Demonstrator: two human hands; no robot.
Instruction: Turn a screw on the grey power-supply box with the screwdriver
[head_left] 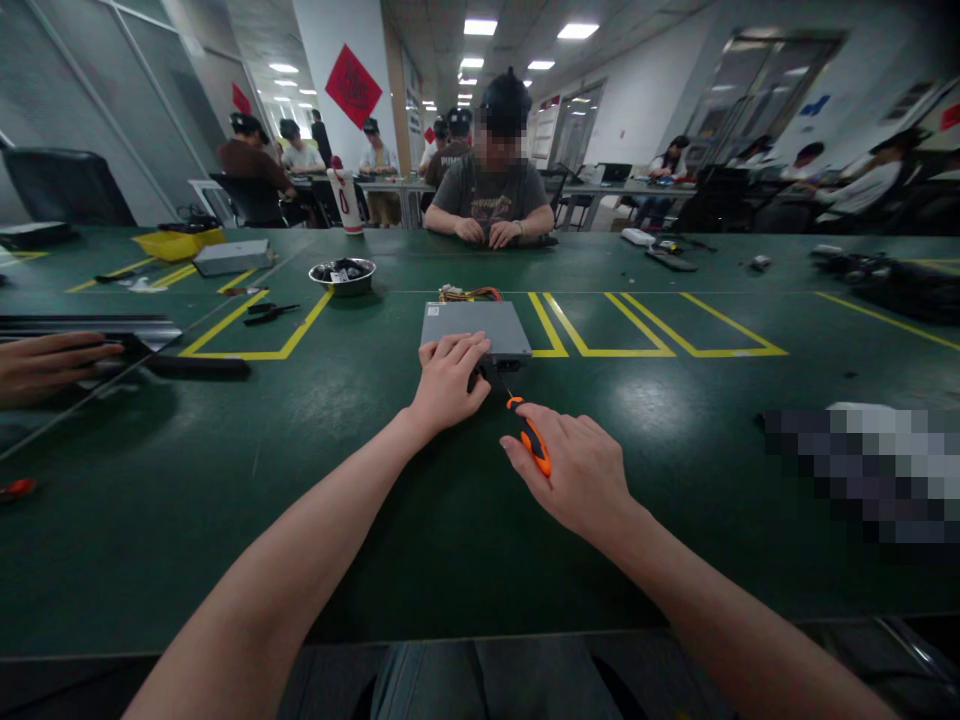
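the left hand (pixel 448 382) lies flat, fingers spread, on the near edge of the grey metal box (pixel 475 331) at mid-table. the right hand (pixel 577 472), curled, grips an orange-handled screwdriver (pixel 529 435) whose tip meets the box's near side. far left sit a steel bowl (pixel 342 276) and black pliers (pixel 268 313); a co-worker's hand (pixel 45 362) rests at the left edge.

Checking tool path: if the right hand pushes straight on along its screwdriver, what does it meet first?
Probably the near edge of the power supply box, close beside the left hand; the screwdriver in the right hand points there, depth unclear.
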